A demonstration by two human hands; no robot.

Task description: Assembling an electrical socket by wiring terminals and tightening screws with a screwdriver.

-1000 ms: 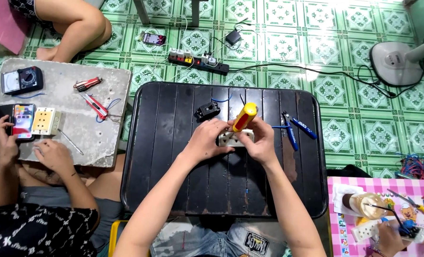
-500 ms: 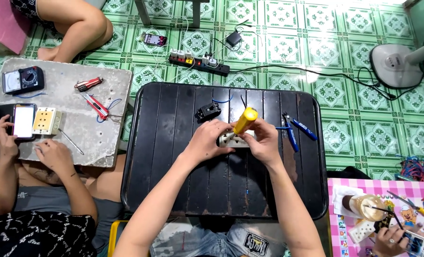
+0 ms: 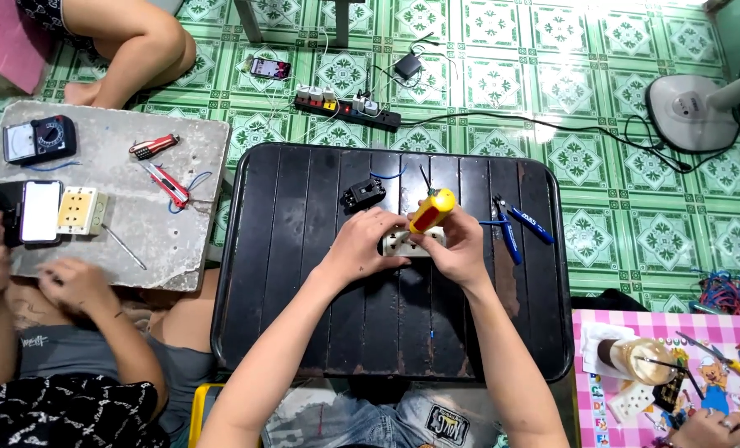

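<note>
A: Report the position of the white socket block [image 3: 401,243].

B: It lies near the centre of the black slatted table [image 3: 303,274], held between both hands and resting on the table top.

A: State of the left hand [image 3: 361,246]?

B: Its grip is closed on the left end of the socket block; the fingers wrap over the top edge.

A: State of the right hand [image 3: 459,249]?

B: Its grip is closed around the yellow-handled screwdriver [image 3: 430,211]. The handle tilts up and to the right; the tip end points down toward the face of the socket block. The tip itself is hidden by the fingers.

A: List adjacent items on the table.

B: A small black component [image 3: 362,194] lies just behind the left hand. Blue-handled pliers [image 3: 515,226] lie to the right of the right hand, apart from it.

A: Surroundings?

B: A black power strip [image 3: 347,107] lies on the green tiled floor [image 3: 619,149] beyond the table. To the left, another person's hands are at a grey slab [image 3: 137,224] carrying a cream socket plate [image 3: 78,211], a phone [image 3: 40,211] and a meter [image 3: 38,139].
</note>
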